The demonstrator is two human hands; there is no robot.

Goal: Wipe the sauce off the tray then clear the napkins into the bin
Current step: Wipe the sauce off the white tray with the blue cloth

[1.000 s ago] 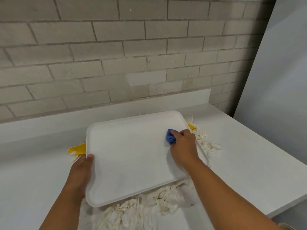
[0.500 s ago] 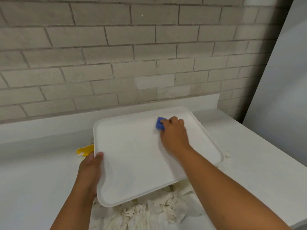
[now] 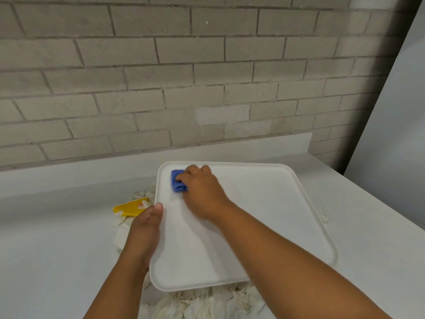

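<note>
A white tray (image 3: 264, 210) lies on the white counter, resting over a heap of crumpled white napkins (image 3: 207, 302) that stick out below its near edge and to its left. My right hand (image 3: 202, 192) grips a wadded blue cloth (image 3: 178, 184) and presses it on the tray's far left corner. My left hand (image 3: 145, 229) holds the tray's left rim, thumb on top. No sauce shows on the tray's surface. No bin is in view.
A yellow sauce packet (image 3: 131, 207) lies on the counter (image 3: 53, 245) just left of the tray, among napkins. A grey brick wall (image 3: 161, 77) rises behind the counter's low backsplash. A pale panel (image 3: 395, 134) stands at the right, past the counter's edge.
My right hand has slid the blue cloth across the tray from its far right side to its far left corner. The left hand stays on the left rim. The view has shifted.
</note>
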